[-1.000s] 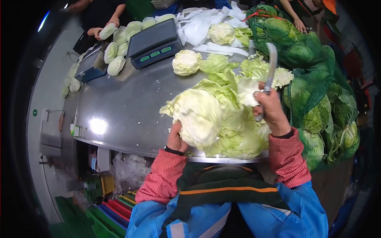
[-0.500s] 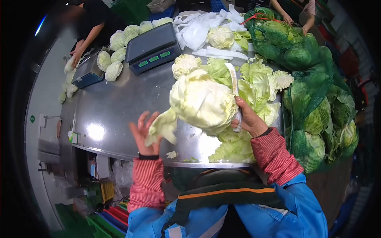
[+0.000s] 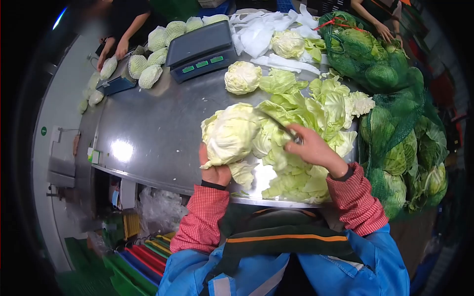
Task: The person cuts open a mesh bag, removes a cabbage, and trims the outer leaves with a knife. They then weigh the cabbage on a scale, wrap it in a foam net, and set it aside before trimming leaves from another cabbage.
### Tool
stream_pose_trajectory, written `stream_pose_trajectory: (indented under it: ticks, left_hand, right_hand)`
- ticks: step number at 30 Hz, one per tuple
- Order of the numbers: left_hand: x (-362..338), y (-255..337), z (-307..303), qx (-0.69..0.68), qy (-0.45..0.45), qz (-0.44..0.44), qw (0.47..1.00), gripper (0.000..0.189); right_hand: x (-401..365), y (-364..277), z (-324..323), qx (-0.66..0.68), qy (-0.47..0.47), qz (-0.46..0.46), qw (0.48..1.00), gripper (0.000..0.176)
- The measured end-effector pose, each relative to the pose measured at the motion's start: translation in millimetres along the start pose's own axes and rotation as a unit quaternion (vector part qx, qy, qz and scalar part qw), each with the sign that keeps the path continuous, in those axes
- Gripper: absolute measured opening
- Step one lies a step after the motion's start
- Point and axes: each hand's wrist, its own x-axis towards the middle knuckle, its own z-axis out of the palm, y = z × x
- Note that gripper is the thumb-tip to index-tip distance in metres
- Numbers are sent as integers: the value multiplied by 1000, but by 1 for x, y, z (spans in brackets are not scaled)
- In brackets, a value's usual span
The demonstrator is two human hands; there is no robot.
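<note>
A pale, trimmed cabbage (image 3: 230, 133) rests in my left hand (image 3: 216, 170), which cups it from below and from the left. My right hand (image 3: 316, 150) is closed around a knife (image 3: 277, 122) whose thin, dark blade points left, its tip right at the cabbage's right side. Under my right hand and beside the cabbage lies a heap of loose cabbage leaves (image 3: 296, 182). Another trimmed cabbage (image 3: 243, 78) sits on the metal table (image 3: 148, 133) just beyond the held one.
Green net bags of cabbages (image 3: 395, 143) line the right side. A scale (image 3: 200, 49) stands at the back, near foam-netted cabbages (image 3: 150, 76). White foam strips (image 3: 256, 32) lie behind. One person's hands (image 3: 111, 54) work at the far left, another's hand (image 3: 384, 32) at the far right.
My left hand has moved from a dangling leaf to underneath the cabbage. The cabbage has shifted left and turned. My right hand has come off it, and the knife now points left.
</note>
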Motion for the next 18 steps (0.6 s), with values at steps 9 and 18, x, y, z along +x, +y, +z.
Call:
stream_pose_trajectory:
  ticks: [9, 18]
  left_hand:
    - [-28, -10, 102, 418, -62, 106, 900, 60]
    - [-38, 27, 78, 455, 128, 28, 881, 72]
  right_hand:
    - [28, 68, 4, 544, -29, 38, 838, 54]
    - [10, 74, -9, 490, 10, -18, 872, 54]
